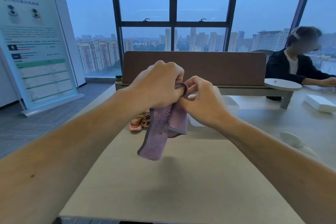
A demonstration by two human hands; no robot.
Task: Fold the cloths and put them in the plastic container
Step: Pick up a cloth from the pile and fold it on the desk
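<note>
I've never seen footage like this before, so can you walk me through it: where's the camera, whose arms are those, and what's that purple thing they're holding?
There is no machine here. This is one picture from a wide-angle camera worn on a person's head, looking forward and down, so the two bare arms reaching in are that person's own. The left hand and the right hand both pinch the top edge of a purple cloth with a dark stitched border, holding it up above the beige table. Behind it on the table lies a crumpled pink and orange cloth. A pale plastic container stands partly hidden behind the right hand. Another person sits at the far right, and large windows show a city beyond.
</note>
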